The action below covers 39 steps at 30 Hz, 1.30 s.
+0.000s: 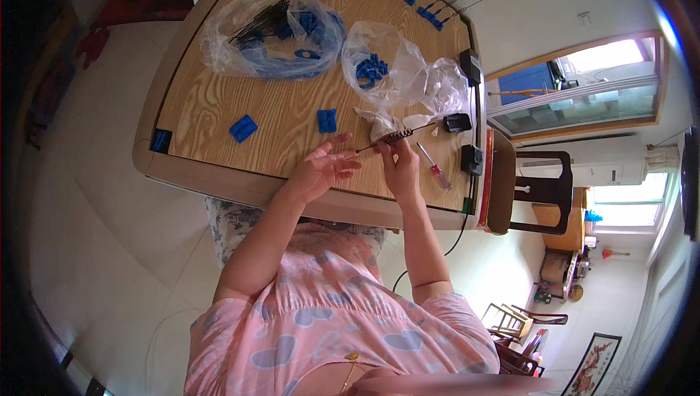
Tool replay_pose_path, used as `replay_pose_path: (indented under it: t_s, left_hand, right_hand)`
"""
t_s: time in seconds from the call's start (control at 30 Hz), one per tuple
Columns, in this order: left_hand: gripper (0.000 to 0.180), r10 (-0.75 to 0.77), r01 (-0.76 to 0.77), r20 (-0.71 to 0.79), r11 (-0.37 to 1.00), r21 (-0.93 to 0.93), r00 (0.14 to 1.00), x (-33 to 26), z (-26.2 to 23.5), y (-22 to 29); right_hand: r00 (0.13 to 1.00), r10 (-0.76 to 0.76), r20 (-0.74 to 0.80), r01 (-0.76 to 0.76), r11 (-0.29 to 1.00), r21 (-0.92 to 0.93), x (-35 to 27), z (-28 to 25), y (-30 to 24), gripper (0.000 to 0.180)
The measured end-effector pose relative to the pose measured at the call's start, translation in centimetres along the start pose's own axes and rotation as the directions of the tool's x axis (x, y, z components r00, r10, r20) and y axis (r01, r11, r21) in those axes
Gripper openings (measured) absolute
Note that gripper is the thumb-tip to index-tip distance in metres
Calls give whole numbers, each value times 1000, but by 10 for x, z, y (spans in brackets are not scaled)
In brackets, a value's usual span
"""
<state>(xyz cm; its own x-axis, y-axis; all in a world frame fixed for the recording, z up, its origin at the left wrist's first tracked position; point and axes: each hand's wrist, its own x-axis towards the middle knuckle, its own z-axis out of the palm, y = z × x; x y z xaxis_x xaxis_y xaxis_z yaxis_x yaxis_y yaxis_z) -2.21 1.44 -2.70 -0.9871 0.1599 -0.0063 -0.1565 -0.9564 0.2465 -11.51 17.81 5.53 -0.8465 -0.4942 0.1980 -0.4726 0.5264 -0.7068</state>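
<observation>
Right hand (pixel 402 168): fingers pinched around a spring rod (pixel 399 135), which lies aslant over the bench (pixel 277 141). Left hand (pixel 316 173): fingers loosely spread near the rod's left end; contact cannot be told. Screwdriver (pixel 440 177) at right; blue block (pixel 327 121) beyond the left hand.

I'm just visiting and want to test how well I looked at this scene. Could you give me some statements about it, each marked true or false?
1. The right hand holds a dark spring rod. True.
2. The screwdriver is in the left hand. False: it lies on the table, to the right of the right hand.
3. A blue piece lies on the table just beyond the left hand. True.
4. The left hand is clenched into a fist. False: its fingers are spread.
5. The clear bag beyond the right hand has small blue parts in it. True.
</observation>
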Motion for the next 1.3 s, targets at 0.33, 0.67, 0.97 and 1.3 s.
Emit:
replay_pose_path:
  t_s: [0.33,0.67,0.97,1.3]
  left_hand:
    - [55,-4,7,-62,999,51,998,-2,4,1]
    - [52,-1,4,-53,999,52,999,-1,6,1]
    - [51,12,-10,-37,999,50,999,-3,7,2]
    - [49,8,-4,-54,997,73,999,-1,5,1]
  right_hand:
    - [1000,-11,-26,10,999,-37,0,3,-19,15]
    - [998,-2,-57,0,1000,-23,-2,4,-14,15]
    - [998,-6,-69,7,1000,18,-3,6,-10,14]
    - [998,1,-66,6,996,94,-6,6,-3,14]
